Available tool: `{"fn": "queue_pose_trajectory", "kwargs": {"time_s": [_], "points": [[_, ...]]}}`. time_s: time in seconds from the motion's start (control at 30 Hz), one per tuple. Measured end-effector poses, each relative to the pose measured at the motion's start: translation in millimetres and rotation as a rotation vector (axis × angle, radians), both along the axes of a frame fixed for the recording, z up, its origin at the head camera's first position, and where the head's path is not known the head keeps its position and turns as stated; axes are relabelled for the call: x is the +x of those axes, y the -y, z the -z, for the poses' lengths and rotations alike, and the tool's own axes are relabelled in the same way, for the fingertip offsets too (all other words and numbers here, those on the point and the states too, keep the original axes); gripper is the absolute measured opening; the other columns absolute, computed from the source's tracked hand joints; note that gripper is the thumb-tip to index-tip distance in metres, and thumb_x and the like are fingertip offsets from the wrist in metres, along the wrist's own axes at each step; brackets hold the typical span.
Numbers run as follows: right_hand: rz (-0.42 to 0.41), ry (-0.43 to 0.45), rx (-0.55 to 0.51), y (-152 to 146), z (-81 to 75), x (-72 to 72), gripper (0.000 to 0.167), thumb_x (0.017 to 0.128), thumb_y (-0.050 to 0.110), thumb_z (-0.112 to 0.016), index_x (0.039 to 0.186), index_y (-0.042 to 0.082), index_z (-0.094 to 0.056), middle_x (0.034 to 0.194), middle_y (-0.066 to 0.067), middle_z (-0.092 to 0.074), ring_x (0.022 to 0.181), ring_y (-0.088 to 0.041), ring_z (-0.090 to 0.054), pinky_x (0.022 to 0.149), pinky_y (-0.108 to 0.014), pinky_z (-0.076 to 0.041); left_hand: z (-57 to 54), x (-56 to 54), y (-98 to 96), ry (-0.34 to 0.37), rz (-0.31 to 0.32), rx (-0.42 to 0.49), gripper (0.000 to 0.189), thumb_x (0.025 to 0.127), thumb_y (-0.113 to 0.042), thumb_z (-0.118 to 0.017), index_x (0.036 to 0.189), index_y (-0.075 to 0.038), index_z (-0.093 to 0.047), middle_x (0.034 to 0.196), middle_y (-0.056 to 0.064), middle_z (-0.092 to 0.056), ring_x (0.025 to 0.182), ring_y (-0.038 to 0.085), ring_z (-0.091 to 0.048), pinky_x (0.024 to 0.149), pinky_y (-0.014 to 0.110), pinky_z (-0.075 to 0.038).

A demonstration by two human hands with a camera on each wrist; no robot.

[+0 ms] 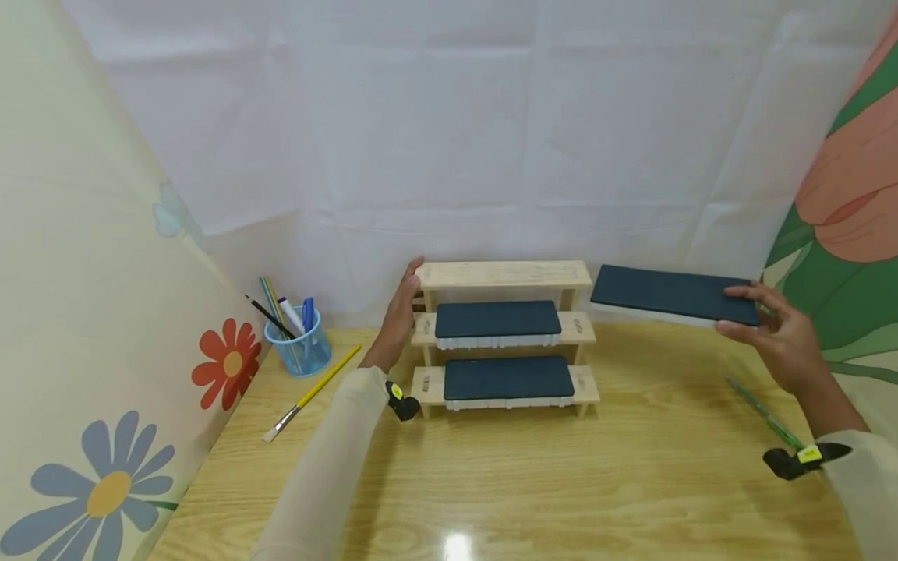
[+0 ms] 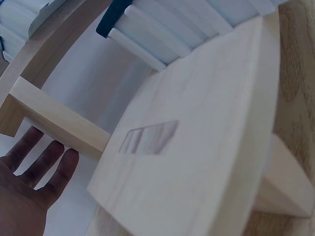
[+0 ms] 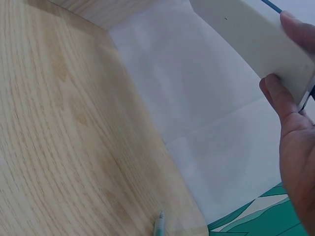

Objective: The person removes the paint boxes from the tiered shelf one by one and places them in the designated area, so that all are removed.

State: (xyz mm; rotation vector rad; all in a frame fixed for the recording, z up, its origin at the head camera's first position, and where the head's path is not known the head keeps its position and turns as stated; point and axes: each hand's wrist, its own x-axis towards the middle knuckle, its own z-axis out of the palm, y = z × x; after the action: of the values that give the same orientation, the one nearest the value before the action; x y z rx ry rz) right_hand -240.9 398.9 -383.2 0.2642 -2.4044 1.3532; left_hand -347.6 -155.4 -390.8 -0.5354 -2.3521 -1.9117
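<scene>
A small three-step wooden stand (image 1: pixel 503 273) stands on the table. My left hand (image 1: pixel 398 323) rests against its left side; in the left wrist view the fingers (image 2: pixel 63 169) reach out straight to the wooden upright, the thumb out of sight. My right hand (image 1: pixel 789 343) pinches the right end of a flat dark-blue-topped box (image 1: pixel 666 293) with a white underside, held in the air right of the stand. Similar boxes sit on the middle step (image 1: pixel 496 319) and on the lowest step (image 1: pixel 508 379), their white sides ridged.
A blue cup (image 1: pixel 309 354) of pens and pencils stands at the left, with a yellow paintbrush (image 1: pixel 316 389) lying beside it. A green pen (image 1: pixel 765 413) lies under the right arm. White cloth (image 1: pixel 456 140) hangs behind the stand; printed flower panels flank both sides.
</scene>
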Motion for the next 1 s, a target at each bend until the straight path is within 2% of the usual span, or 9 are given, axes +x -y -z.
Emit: {"fn": "queue_pose_trajectory", "kwargs": {"time_s": [0.13, 0.3, 0.43, 0.53, 0.6, 0.7, 0.8, 1.0], "points": [[0.0, -0.007, -0.011, 0, 2.9, -0.9, 0.053, 0.094, 0.008, -0.071, 0.145, 0.014, -0.054, 0.165, 0.005, -0.015, 0.151, -0.008, -0.004, 0.103, -0.004, -0.022, -5.5, 5.9, -1.2, 0.004, 0.001, -0.017, 0.056, 0.111, -0.043, -0.021, 0.163, -0.025, -0.011, 0.168, -0.007, -0.003, 0.152, 0.017, -0.003, 0.119, 0.054, -0.008], [0.006, 0.002, -0.015, -2, 5.7, -2.0, 0.053, 0.095, 0.008, -0.071, 0.145, 0.014, -0.054, 0.166, 0.005, -0.015, 0.151, -0.009, -0.006, 0.103, -0.003, -0.022, -7.3, 6.5, -1.6, 0.003, 0.002, -0.013, 0.056, 0.111, -0.044, -0.021, 0.163, -0.026, -0.01, 0.168, -0.007, -0.002, 0.152, 0.017, -0.003, 0.118, 0.056, -0.008], [0.018, 0.036, -0.006, -3, 7.7, -1.5, 0.055, 0.095, 0.011, -0.071, 0.146, 0.015, -0.052, 0.166, 0.006, -0.014, 0.15, -0.021, -0.018, 0.093, -0.004, -0.034, -6.9, 5.7, -1.0, -0.005, -0.005, -0.012, 0.056, 0.111, -0.043, -0.021, 0.163, -0.025, -0.011, 0.168, -0.006, -0.004, 0.152, 0.019, -0.003, 0.118, 0.055, -0.008], [0.032, 0.056, 0.007, -4, 9.6, -0.4, 0.055, 0.096, 0.013, -0.071, 0.147, 0.017, -0.052, 0.165, 0.006, -0.014, 0.147, -0.03, -0.025, 0.083, -0.004, -0.036, -5.7, 5.1, -0.6, 0.001, -0.009, -0.013, 0.056, 0.111, -0.044, -0.021, 0.163, -0.026, -0.011, 0.168, -0.007, -0.004, 0.152, 0.018, -0.003, 0.119, 0.054, -0.007], [0.036, 0.06, 0.011, -4, 11.0, 0.5, 0.056, 0.096, 0.014, -0.071, 0.147, 0.018, -0.052, 0.166, 0.006, -0.013, 0.147, -0.034, -0.025, 0.083, -0.004, -0.036, -4.8, 4.6, -0.4, 0.008, -0.011, -0.012, 0.056, 0.111, -0.045, -0.021, 0.163, -0.027, -0.011, 0.167, -0.009, -0.004, 0.152, 0.016, -0.003, 0.119, 0.053, -0.008], [0.034, 0.055, 0.004, -3, 13.2, 1.5, 0.055, 0.095, 0.013, -0.071, 0.147, 0.017, -0.052, 0.166, 0.005, -0.013, 0.149, -0.031, -0.021, 0.084, -0.004, -0.036, -3.9, 4.4, -0.4, 0.02, -0.011, -0.01, 0.056, 0.111, -0.047, -0.021, 0.163, -0.029, -0.011, 0.167, -0.011, -0.004, 0.152, 0.015, -0.004, 0.119, 0.053, -0.008], [0.04, 0.049, 0.006, -3, 15.3, 2.6, 0.055, 0.095, 0.014, -0.072, 0.146, 0.018, -0.053, 0.165, 0.006, -0.015, 0.151, -0.023, -0.017, 0.089, -0.002, -0.033, -1.5, 2.4, 0.3, 0.021, 0.004, -0.002, 0.056, 0.11, -0.047, -0.021, 0.163, -0.031, -0.011, 0.167, -0.012, -0.003, 0.152, 0.015, -0.003, 0.118, 0.055, -0.009], [0.048, 0.038, 0.005, -4, 19.6, 4.4, 0.054, 0.094, 0.014, -0.073, 0.145, 0.016, -0.054, 0.164, 0.005, -0.019, 0.15, -0.011, -0.013, 0.096, 0.0, -0.026, 17.9, -13.8, 2.2, -0.005, -0.002, 0.007, 0.053, 0.107, -0.057, -0.022, 0.158, -0.047, -0.014, 0.164, -0.021, -0.003, 0.151, 0.013, -0.002, 0.116, 0.062, -0.009]]}}
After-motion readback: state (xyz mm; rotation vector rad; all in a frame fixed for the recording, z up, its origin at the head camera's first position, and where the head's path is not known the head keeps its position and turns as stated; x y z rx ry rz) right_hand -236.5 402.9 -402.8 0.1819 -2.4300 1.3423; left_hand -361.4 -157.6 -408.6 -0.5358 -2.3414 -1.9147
